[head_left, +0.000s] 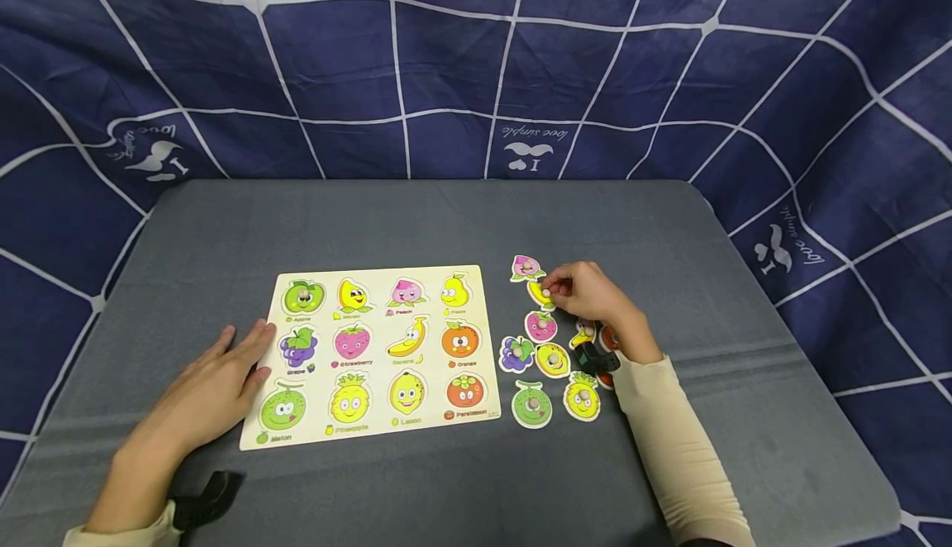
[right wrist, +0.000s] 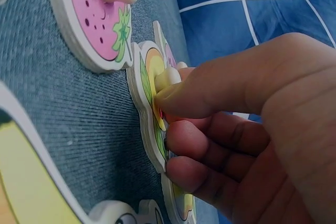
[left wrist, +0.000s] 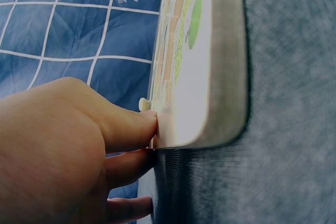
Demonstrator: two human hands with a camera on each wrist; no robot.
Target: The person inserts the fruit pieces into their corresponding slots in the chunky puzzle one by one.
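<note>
My right hand (head_left: pixel 591 291) pinches the small knob of a yellow mango puzzle piece (right wrist: pixel 153 59) between thumb and index finger. The piece lies close over the grey cloth, just below the pink peach piece (head_left: pixel 526 268). A strawberry piece (head_left: pixel 540 326) with its own knob is beside it, large in the right wrist view. At the left, my left hand (head_left: pixel 211 386) rests with extended fingers along the left edge of a pale puzzle board (head_left: pixel 379 363). The left wrist view has the thumb at the board's corner.
Below the right hand lie grape (head_left: pixel 516 354), lemon (head_left: pixel 553 360), melon (head_left: pixel 531 405), pineapple (head_left: pixel 582 398) and banana (head_left: pixel 583 332) pieces. The right wrist partly covers reddish-orange pieces. A blue checked cloth (head_left: pixel 446 59) rises behind the grey table (head_left: pixel 372 216).
</note>
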